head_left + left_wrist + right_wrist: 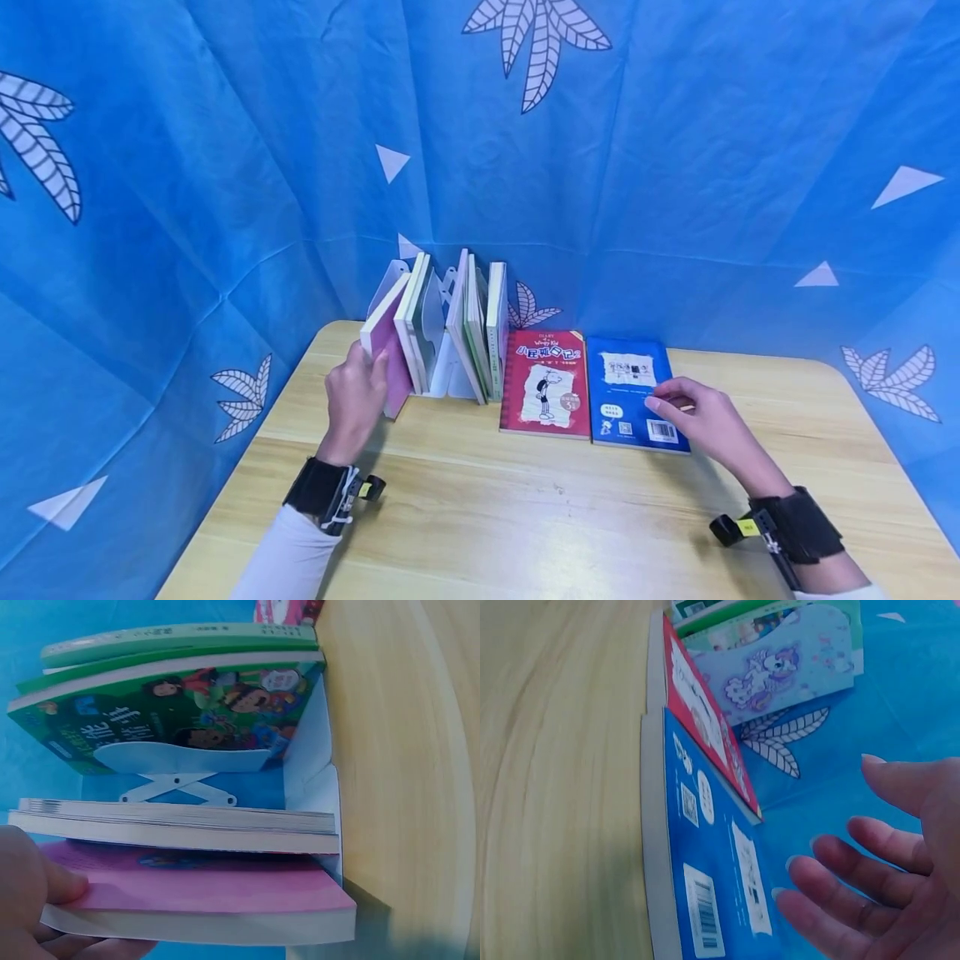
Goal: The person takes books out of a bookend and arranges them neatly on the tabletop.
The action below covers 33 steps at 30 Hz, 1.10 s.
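My left hand [356, 396] grips a pink book [392, 367] at the left end of a white bookend rack [448, 367], thumb on the cover and fingers under its page edge. Beside it in the rack lean pale-paged books [180, 829]. My right hand [697, 412] hovers over the right side of a blue book [628, 367] lying flat, its fingers loosely bent with nothing between them. Left of the blue book lies a red Diary of a Wimpy Kid book [547, 358]. In the left wrist view a green illustrated book [225, 709] stands behind a divider.
The rack's right end panel [780, 667] bears a unicorn print. Blue cloth [675, 167] with leaf patterns hangs behind and beside the wooden table [487, 517]. Each wrist wears a black strap [798, 525] with a small camera.
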{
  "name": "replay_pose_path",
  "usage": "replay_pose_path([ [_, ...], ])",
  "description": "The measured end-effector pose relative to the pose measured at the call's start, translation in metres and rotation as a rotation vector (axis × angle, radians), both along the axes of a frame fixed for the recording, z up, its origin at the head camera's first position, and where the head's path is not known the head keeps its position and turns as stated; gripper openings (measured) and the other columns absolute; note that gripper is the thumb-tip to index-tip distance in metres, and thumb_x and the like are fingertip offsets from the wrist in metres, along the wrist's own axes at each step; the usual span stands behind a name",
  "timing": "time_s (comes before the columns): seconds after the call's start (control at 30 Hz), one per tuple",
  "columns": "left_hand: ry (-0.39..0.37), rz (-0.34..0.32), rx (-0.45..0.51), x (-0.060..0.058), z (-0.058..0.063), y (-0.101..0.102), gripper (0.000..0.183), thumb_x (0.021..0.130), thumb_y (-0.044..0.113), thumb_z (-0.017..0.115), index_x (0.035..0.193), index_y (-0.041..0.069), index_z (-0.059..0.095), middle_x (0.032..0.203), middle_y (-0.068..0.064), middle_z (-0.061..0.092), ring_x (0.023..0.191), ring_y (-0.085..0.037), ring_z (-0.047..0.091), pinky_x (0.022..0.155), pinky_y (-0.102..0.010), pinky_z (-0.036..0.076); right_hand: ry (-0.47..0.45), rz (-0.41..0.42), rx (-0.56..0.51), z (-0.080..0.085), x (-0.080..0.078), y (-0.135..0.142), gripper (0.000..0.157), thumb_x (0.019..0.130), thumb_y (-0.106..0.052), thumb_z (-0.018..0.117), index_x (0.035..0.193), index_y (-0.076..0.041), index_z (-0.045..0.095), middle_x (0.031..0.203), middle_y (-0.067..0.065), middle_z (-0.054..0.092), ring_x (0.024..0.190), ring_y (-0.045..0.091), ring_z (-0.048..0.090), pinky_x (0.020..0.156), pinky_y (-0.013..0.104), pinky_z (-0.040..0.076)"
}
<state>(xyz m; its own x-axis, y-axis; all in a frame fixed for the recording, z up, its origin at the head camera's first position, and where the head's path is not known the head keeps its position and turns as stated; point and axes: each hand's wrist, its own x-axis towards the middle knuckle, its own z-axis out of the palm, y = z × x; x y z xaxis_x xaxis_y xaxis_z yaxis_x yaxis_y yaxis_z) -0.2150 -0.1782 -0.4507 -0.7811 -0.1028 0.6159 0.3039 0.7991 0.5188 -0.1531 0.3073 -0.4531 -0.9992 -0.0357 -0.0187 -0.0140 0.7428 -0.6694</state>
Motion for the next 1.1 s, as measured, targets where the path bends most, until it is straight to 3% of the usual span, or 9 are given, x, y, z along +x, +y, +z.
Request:
replay_pose_path([
  [0.13, -0.039, 0.012, 0.014, 0.010, 0.005, -0.003, 0.030, 0.102, 0.015, 0.066, 0.112, -0.012, 0.062, 0.093, -0.035, 0.074, 0.078, -0.047, 0.075, 0.061, -0.056, 0.064, 0.005, 0.011, -0.015, 0.000, 0.004, -0.004, 0.048, 0.101, -0.052, 0.063, 0.122, -0.009, 0.069, 0.116, 0.012, 0.074, 0.104, 0.025, 0.069, 0.078, 0.024, 0.058],
  [0.37, -0.110, 0.025, 0.078, 0.028, 0.014, -0.008, 0.033, 0.102, 0.014, 0.065, 0.122, -0.012, 0.060, 0.104, -0.036, 0.073, 0.088, -0.049, 0.075, 0.071, -0.060, 0.065, 0.007, 0.038, -0.025, -0.001, 0.007, -0.008, 0.045, 0.100, -0.050, 0.064, 0.121, -0.010, 0.069, 0.116, 0.011, 0.074, 0.101, 0.023, 0.070, 0.078, 0.019, 0.059],
  [0.67, -0.096, 0.017, 0.116, 0.044, 0.021, -0.011, 0.033, 0.099, 0.009, 0.068, 0.125, -0.010, 0.062, 0.108, -0.035, 0.073, 0.091, -0.050, 0.075, 0.073, -0.061, 0.065, 0.019, 0.063, -0.085, 0.001, 0.011, -0.014, 0.047, 0.099, -0.047, 0.068, 0.124, -0.007, 0.068, 0.117, 0.011, 0.075, 0.103, 0.023, 0.073, 0.085, 0.023, 0.064],
  [0.9, -0.098, 0.016, 0.137, 0.055, 0.026, -0.012, 0.032, 0.099, 0.008, 0.068, 0.126, -0.009, 0.062, 0.111, -0.034, 0.073, 0.092, -0.049, 0.076, 0.073, -0.061, 0.065, 0.033, 0.073, -0.091, 0.003, 0.015, -0.016, 0.047, 0.099, -0.046, 0.068, 0.126, -0.007, 0.067, 0.117, 0.009, 0.075, 0.104, 0.021, 0.073, 0.084, 0.011, 0.058],
  [1.1, -0.106, 0.012, 0.143, 0.065, 0.030, -0.013, 0.033, 0.099, 0.008, 0.069, 0.127, -0.007, 0.061, 0.113, -0.033, 0.073, 0.094, -0.048, 0.076, 0.073, -0.059, 0.065, 0.028, 0.078, -0.092, 0.007, 0.017, -0.019, 0.046, 0.099, -0.046, 0.068, 0.126, -0.008, 0.067, 0.117, 0.009, 0.075, 0.106, 0.023, 0.073, 0.086, 0.013, 0.059],
])
